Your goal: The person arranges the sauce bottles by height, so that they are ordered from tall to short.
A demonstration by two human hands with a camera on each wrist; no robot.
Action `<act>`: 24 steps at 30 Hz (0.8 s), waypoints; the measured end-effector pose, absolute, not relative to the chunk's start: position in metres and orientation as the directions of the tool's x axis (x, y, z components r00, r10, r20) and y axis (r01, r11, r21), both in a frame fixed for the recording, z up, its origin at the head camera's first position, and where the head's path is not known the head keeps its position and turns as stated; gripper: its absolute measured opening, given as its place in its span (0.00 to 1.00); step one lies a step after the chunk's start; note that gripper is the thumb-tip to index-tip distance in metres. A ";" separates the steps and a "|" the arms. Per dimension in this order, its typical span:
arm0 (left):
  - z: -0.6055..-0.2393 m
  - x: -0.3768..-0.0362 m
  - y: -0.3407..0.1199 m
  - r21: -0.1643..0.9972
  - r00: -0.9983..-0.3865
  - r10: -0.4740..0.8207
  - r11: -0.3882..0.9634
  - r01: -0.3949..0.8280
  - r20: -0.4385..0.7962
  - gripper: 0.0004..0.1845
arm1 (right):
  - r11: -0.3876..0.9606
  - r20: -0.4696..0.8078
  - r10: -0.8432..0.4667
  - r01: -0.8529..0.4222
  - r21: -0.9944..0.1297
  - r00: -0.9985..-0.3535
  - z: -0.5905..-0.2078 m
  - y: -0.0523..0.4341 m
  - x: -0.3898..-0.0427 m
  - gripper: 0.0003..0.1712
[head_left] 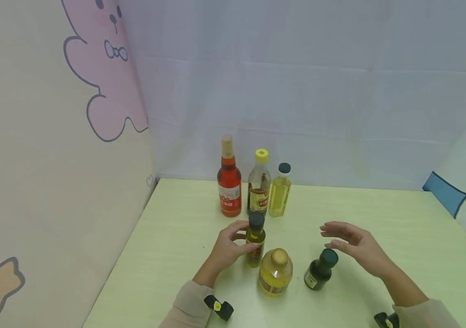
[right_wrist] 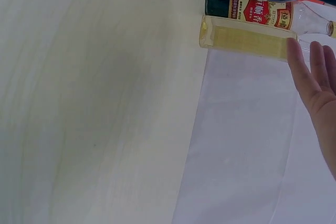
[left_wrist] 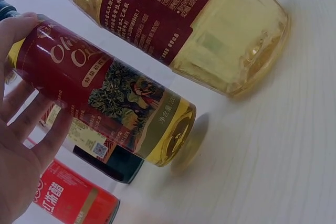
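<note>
My left hand (head_left: 226,248) grips a small olive oil bottle (head_left: 255,248), thumb on one side and fingers on the other. Its dark red label with a tree picture (left_wrist: 123,93) faces the left wrist camera, and its base is close over the table. Right beside it stands a squat bottle of yellow oil with a gold cap (head_left: 276,273). Farther right is a small dark bottle with a green cap (head_left: 319,271). My right hand (head_left: 356,246) hovers near that cap with fingers extended, holding nothing; in the right wrist view its fingers (right_wrist: 299,72) are spread apart.
Toward the back of the pale table (head_left: 380,218) stand a tall bottle of red liquid (head_left: 230,187), a yellow-capped bottle with dark contents (head_left: 259,187) and a slim dark-capped bottle of yellow oil (head_left: 280,193). White cloth (head_left: 298,91) hangs behind; a wall (head_left: 73,182) rises on the left.
</note>
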State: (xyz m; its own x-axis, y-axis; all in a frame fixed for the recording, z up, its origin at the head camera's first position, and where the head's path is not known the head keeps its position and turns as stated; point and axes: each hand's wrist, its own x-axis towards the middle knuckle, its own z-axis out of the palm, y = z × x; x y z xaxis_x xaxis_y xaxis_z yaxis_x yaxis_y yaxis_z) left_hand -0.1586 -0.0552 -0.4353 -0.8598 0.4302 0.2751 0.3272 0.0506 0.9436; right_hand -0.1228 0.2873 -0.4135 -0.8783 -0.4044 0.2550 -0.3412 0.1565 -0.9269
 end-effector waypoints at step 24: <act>-0.430 -0.164 -0.043 0.925 -0.863 0.389 0.062 0.375 0.323 0.22 | -0.199 0.353 -0.580 -0.293 -0.935 -0.734 -0.441 0.292 -0.109 0.29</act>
State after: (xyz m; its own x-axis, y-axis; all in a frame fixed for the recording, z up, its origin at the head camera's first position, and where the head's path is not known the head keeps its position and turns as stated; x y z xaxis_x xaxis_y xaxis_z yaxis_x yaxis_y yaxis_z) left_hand -0.1638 -0.0432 -0.4296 -0.8626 0.3891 0.3233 0.3748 0.0623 0.9250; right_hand -0.1092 0.2921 -0.4411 -0.7336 -0.5804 0.3535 -0.2930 -0.1992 -0.9351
